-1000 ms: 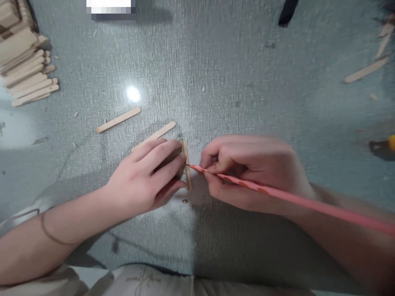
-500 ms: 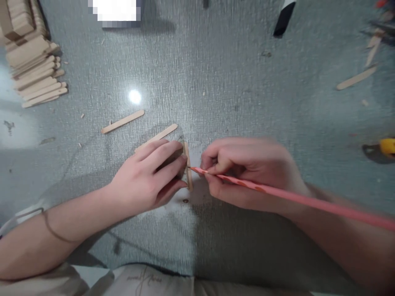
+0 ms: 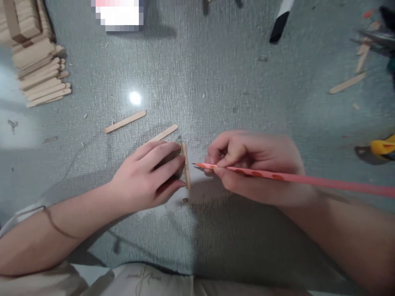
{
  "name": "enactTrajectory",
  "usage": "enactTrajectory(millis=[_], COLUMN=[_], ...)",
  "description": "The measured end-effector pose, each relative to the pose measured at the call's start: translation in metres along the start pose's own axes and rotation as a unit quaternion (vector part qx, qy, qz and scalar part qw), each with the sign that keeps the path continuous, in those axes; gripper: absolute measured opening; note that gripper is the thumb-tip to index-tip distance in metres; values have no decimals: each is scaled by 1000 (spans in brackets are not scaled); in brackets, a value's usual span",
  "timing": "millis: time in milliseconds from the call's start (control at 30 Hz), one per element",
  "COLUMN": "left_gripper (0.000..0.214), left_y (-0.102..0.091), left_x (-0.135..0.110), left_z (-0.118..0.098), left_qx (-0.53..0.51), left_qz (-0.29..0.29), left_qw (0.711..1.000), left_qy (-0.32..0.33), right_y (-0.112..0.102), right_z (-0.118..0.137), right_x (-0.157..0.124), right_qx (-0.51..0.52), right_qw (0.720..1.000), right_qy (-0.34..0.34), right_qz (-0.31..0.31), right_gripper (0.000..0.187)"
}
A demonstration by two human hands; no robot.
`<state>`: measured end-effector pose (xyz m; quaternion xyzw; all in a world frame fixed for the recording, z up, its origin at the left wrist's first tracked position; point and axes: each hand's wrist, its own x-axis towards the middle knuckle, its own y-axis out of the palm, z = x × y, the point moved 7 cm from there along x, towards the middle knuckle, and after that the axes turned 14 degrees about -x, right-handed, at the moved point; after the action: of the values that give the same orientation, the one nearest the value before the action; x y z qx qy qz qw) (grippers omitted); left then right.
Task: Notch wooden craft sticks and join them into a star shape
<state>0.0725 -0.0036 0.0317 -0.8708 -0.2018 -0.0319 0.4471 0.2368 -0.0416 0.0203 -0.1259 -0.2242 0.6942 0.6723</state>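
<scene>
My left hand (image 3: 148, 174) lies palm down on the grey table, its fingers pressing a flat piece against a short wooden stick (image 3: 186, 165) that lies along the fingertips. What the fingers cover is mostly hidden. My right hand (image 3: 254, 164) pinches a long pink pencil with red dots (image 3: 277, 176). The pencil tip hovers just right of the short stick, a small gap away from it. A second wooden stick (image 3: 163, 134) pokes out from under my left hand, pointing up and right.
A loose stick (image 3: 125, 121) lies left of centre. Stacked wooden sticks (image 3: 37, 61) fill the top left corner. Stick offcuts (image 3: 347, 83) lie at the top right, a yellow tool (image 3: 382, 146) at the right edge, a black and white marker (image 3: 280, 21) at the top.
The pencil tip has drawn back from the short stick, to the right and a little up. My right hand has lifted slightly. My left hand keeps its place.
</scene>
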Motion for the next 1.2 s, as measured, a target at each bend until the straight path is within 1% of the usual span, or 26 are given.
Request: enactTrajectory(millis=[167, 300, 400, 467, 533, 667, 733, 833, 933, 1033, 1133, 1200], left_gripper=[42, 39, 33, 29, 25, 24, 25, 32, 36, 31, 31, 36], left_y=[-3, -4, -6, -8, -10, -9, -8, -5, -3, -1, 3, 1], left_x=[-5, -5, -5, -5, -5, -6, -5, -5, -8, -12, -18, -22], left_z=[4, 5, 5, 4, 3, 1, -1, -1, -5, -19, -30, -36], left_qx=[4, 21, 34, 45, 54, 56, 47, 48, 96, 189, 269, 289], left_qz=[-4, -4, -7, -15, -28, -33, -24, -9, -1, 12, 67, 79], left_qw=[1000, 999, 998, 998, 997, 998, 999, 999, 995, 981, 960, 954], left_qy=[-18, -35, -45, -46, -43, -25, -11, 2, 16, 45, 21, -13], right_y=[0, 1, 0, -2, -3, 4, 7, 10, 19, 27, 29, 28], right_z=[-2, 2, 3, 5, 11, 22, 23, 20, 20, 22, 23, 22], right_x=[-2, -2, -3, -5, -7, -12, -13, -13, -12, -12, -10, -9], right_qx=[29, 3, -21, -59, -104, -177, -220, -281, -340, -374, -389, -389], right_qw=[999, 999, 999, 996, 989, 969, 957, 941, 915, 893, 887, 888], right_qy=[-11, -45, -47, -60, -95, -171, -189, -190, -215, -248, -250, -246], right_qz=[10, 14, 5, -18, -36, -20, -18, -20, -1, 9, 2, -3], right_gripper=[19, 18, 18, 19, 20, 25, 26, 22, 21, 19, 17, 14])
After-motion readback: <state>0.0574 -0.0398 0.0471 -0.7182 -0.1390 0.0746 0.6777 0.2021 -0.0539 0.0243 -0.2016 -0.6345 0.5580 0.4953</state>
